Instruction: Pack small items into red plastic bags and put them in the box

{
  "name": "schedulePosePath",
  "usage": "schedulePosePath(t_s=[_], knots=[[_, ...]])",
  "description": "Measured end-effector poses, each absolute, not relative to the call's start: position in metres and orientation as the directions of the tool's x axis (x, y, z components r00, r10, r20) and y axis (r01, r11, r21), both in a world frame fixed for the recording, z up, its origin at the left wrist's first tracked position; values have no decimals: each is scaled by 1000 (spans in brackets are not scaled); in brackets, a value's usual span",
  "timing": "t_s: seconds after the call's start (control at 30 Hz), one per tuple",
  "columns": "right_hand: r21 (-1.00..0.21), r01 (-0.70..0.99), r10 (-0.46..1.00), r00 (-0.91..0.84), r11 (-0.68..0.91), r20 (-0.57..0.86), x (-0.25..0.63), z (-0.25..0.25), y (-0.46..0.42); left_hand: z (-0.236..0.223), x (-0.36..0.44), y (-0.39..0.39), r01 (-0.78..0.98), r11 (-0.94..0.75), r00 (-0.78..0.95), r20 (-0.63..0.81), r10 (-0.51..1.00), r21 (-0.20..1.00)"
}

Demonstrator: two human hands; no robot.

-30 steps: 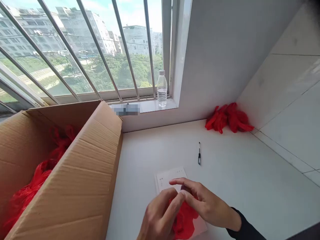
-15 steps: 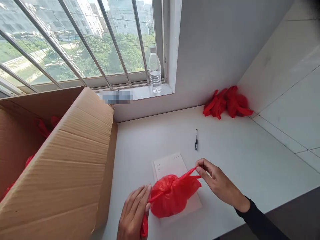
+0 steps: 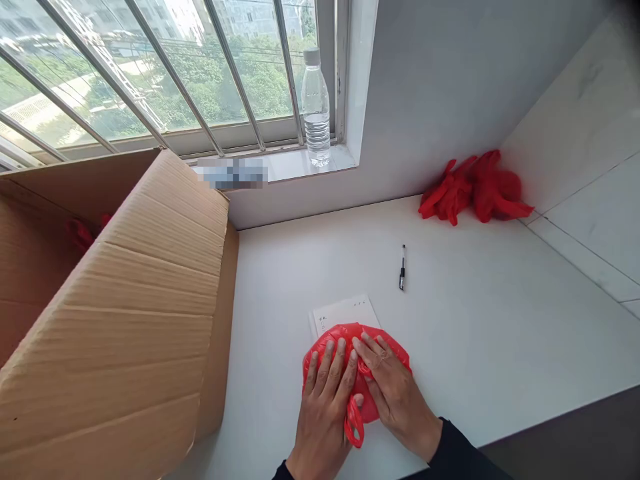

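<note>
A red plastic bag (image 3: 397,343) with rounded contents lies on the white surface, partly over a white paper pad (image 3: 345,312) with small handwriting. My left hand (image 3: 327,400) rests flat on the bag's left half, its fingers stretched out. Beside its thumb a looped red bag handle (image 3: 355,427) hangs toward me. My right hand (image 3: 393,383) lies on the bag's right half, fingers extended and thumb apart, near a bunched part of the plastic. What is inside the bag cannot be seen.
A large open cardboard box (image 3: 150,320) with red plastic inside stands at the left. A black pen (image 3: 403,268) lies behind the bag. Red bags (image 3: 475,190) sit in the far right corner. A water bottle (image 3: 317,113) stands on the windowsill beside a blurred patch.
Both hands have moved onto the top of the bag. The right hand has let go of the handle it was pulling to the right. The bag looks flatter and covers more of the pad.
</note>
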State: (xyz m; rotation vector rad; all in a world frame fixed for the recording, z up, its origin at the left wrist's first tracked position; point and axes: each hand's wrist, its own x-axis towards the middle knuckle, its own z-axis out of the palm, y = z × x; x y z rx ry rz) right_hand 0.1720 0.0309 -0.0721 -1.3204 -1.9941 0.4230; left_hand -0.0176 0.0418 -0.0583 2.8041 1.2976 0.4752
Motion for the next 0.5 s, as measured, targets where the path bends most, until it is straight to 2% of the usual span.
schedulePosePath(t_s=[0.07, 0.17, 0.4, 0.5], knots=[[-497, 738, 870, -253, 456, 423, 171, -83, 31, -68, -17, 41, 748, -653, 613, 254, 748, 121], [-444, 772, 861, -251, 454, 443, 170, -92, 31, -75, -16, 40, 752, -650, 613, 249, 750, 107], [-423, 802, 883, -257, 422, 393, 168, -108, 29, -82, -13, 41, 759, -642, 601, 259, 756, 112], [-505, 759, 898, -244, 412, 366, 169, -107, 28, -81, -13, 41, 759, -638, 596, 252, 762, 134]])
